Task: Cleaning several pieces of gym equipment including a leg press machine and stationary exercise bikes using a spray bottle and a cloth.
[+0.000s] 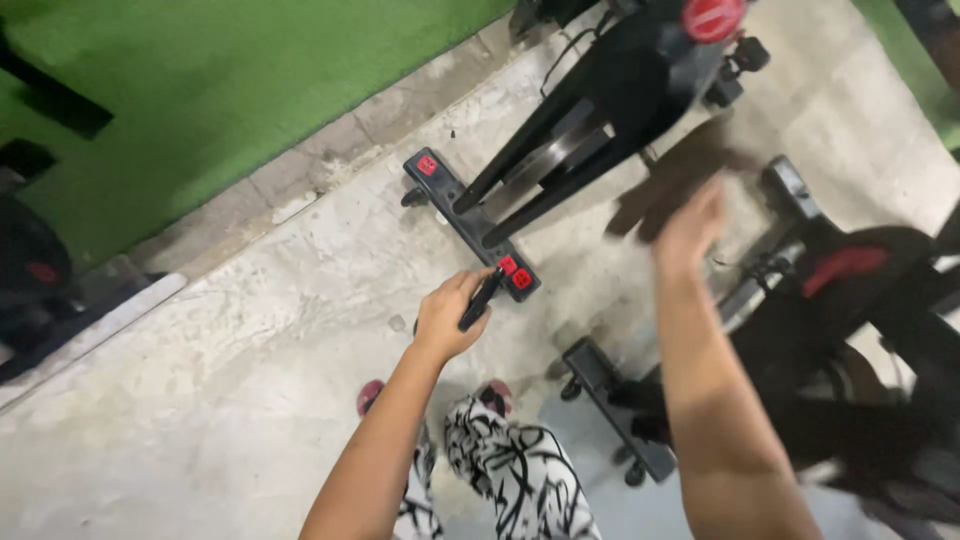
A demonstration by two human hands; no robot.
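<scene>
My left hand (450, 315) is closed around a slim black object (481, 298), held just above the floor near the red-capped end of a black base bar (468, 222). That bar belongs to a black exercise bike (610, 90) standing ahead. My right hand (688, 232) is raised with nothing in it, fingers loosely together and blurred, its shadow falling on the concrete. It hovers between the first bike and a second black bike with red trim (850, 290) on the right. My patterned black-and-white trousers (520, 475) and reddish shoes (372, 395) show below.
The second bike's base bar with small wheels (612, 405) lies close to my feet. Green turf (200, 90) covers the floor beyond a concrete strip at the left. Dark equipment (30, 260) sits at the far left edge.
</scene>
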